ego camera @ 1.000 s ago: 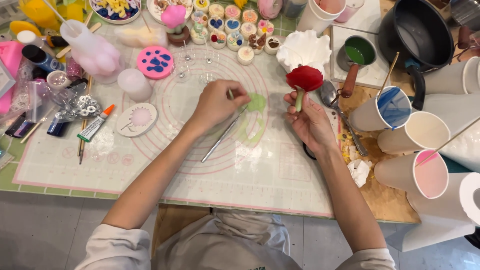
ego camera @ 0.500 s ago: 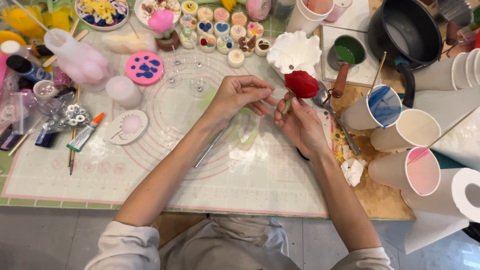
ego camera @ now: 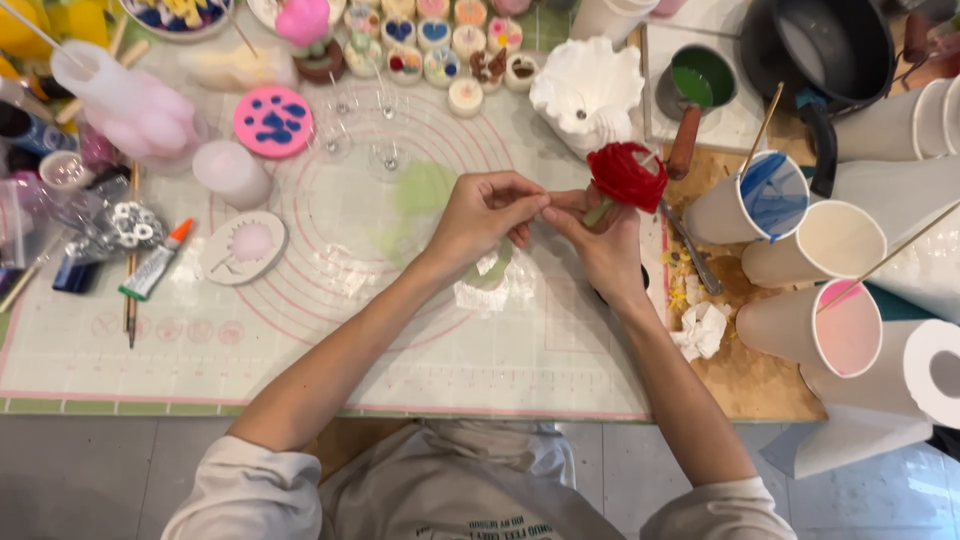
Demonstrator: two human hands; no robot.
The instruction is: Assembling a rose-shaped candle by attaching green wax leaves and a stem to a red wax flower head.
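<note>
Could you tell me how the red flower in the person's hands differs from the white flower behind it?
The red flower is deep red; the white flower is plain white. The red one is held off the mat in the right hand, with the left hand pinching at its green stem, while the white one rests untouched. The white flower looks larger. Both have ruffled, layered petals.

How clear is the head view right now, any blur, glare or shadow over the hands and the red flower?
Head view: evenly lit and sharp; left hand, right hand and red flower show no motion blur; only soft shadows under the arms on the mat; mild edge distortion at the paper cups.
</note>
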